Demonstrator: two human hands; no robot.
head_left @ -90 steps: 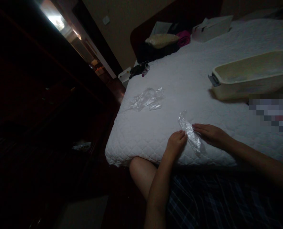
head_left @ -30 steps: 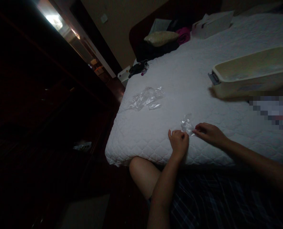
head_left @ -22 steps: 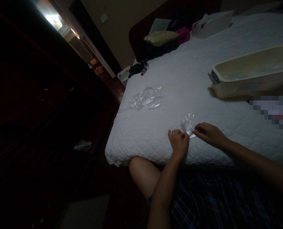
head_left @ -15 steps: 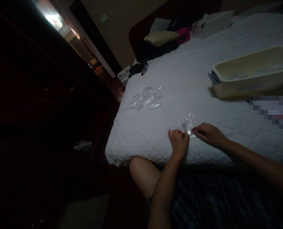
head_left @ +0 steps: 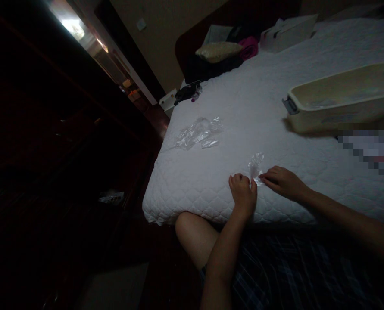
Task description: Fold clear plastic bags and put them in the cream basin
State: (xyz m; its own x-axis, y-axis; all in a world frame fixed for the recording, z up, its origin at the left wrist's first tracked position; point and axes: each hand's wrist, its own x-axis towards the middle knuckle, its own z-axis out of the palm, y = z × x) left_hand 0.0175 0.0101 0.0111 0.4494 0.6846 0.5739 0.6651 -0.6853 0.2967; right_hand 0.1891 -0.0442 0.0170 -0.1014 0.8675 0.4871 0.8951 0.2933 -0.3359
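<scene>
The right hand [head_left: 280, 180] and left hand [head_left: 244, 193] are placed on either side of the clear plastic [head_left: 256, 162], presumably so that the thin, slippery film can be steadied from both sides. The plastic lies near the front edge of the bed [head_left: 233, 157], probably because that spot is within easy reach. A crumpled plastic heap [head_left: 200, 132] lies apart, possibly so that the two are not mixed; the tub [head_left: 342, 117] stands farther right. In the right hand, the fingertips are brought into a narrow pinch on the plastic's near end. The left fingers are curled beside that end (dim light: whether anything is gripped there cannot be told).
</scene>
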